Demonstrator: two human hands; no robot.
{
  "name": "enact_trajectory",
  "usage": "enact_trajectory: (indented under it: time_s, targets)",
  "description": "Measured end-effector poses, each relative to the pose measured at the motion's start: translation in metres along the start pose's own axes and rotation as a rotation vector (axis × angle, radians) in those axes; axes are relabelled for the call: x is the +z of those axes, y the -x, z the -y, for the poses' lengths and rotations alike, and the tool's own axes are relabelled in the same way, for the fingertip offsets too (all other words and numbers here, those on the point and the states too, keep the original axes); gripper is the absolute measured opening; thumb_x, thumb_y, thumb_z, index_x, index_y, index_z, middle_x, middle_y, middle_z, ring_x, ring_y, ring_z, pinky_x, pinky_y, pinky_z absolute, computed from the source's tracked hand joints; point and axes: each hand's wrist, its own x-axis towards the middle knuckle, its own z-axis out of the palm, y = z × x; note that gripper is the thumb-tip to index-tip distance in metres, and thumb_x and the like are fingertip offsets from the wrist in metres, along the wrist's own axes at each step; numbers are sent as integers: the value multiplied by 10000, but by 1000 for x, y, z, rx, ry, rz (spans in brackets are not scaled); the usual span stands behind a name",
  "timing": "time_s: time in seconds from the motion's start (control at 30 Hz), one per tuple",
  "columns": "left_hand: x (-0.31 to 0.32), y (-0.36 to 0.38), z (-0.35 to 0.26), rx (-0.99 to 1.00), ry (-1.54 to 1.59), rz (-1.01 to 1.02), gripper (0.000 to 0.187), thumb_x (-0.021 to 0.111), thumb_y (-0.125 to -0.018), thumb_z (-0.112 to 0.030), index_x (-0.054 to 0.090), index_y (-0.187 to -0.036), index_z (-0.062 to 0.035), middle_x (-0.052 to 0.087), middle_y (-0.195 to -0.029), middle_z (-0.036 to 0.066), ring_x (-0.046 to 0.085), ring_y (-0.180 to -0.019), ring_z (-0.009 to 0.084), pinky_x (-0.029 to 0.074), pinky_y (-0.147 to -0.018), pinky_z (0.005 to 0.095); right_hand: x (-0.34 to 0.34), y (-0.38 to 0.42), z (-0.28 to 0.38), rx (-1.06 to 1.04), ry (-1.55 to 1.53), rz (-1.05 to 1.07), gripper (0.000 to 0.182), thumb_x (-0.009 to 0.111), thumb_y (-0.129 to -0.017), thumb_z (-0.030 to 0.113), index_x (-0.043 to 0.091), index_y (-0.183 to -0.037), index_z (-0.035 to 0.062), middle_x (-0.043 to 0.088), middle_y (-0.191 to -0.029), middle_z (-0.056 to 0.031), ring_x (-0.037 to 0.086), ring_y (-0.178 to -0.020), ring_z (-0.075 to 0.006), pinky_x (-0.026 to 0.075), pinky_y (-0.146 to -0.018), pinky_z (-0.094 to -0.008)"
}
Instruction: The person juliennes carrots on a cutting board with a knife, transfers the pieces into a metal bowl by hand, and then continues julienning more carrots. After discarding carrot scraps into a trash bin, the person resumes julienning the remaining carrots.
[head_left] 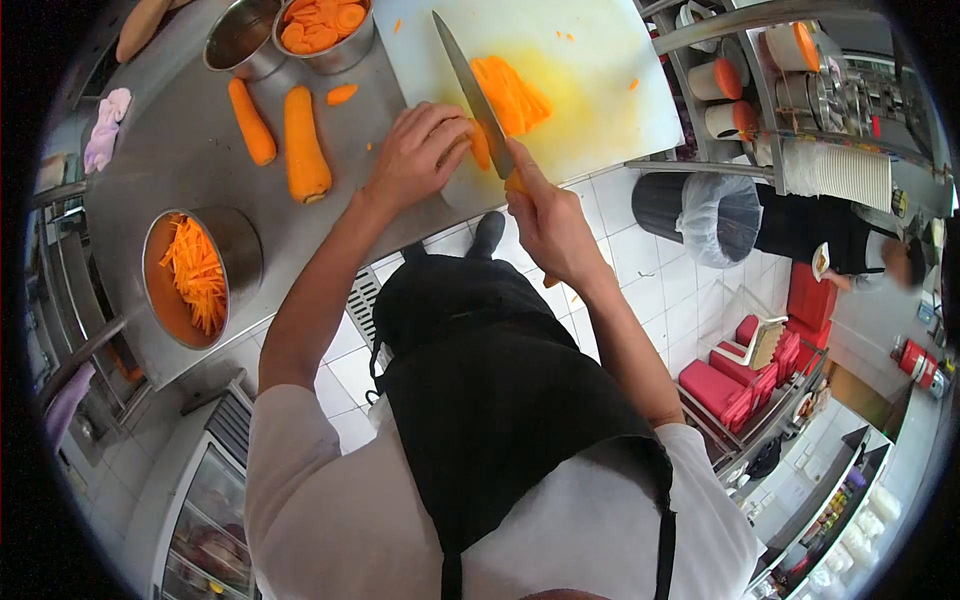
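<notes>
My right hand (553,228) is closed round the handle of a kitchen knife (468,82), its blade pointing away across the white cutting board (612,95). To the left of the blade, my left hand (420,148) has its fingers curled over a piece of carrot (480,147), partly hidden by the fingers. Right of the blade lies a pile of sliced carrot (512,95) on a yellow-stained part of the board. Two peeled carrots (307,150) and a short carrot end (342,94) rest on the metal table left of the board.
A metal pot (250,265) with carrot strips stands at the table's left. At the back are a bowl of carrot slices (322,27) and another metal bowl (243,38). A lined bin (720,220) stands right; beyond it, another person (835,240) holds a plate.
</notes>
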Motion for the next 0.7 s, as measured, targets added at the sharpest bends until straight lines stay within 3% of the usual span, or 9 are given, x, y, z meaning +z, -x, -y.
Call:
enact_trajectory:
  time_s: [0.3,0.7]
  targets:
    - [1,6,-5,8,-17,-10,228,767,-813,-82,670,-1018,-78,651,-1092,50,615,-999,272,477,-827,393,10,12,1,-23,-40,-53,554,576,-944,38,412,-1472,3,667,-864,-313,665,-835,-497,525,-738,-529]
    - [3,6,0,59,-7,-19,197,760,-815,-70,686,-998,-69,668,-1070,48,609,-953,259,465,-793,386,6,12,9,-21,-24,-17,566,580,-934,28,411,-1471,-29,667,-902,-301,664,-839,-488,522,-758,-529]
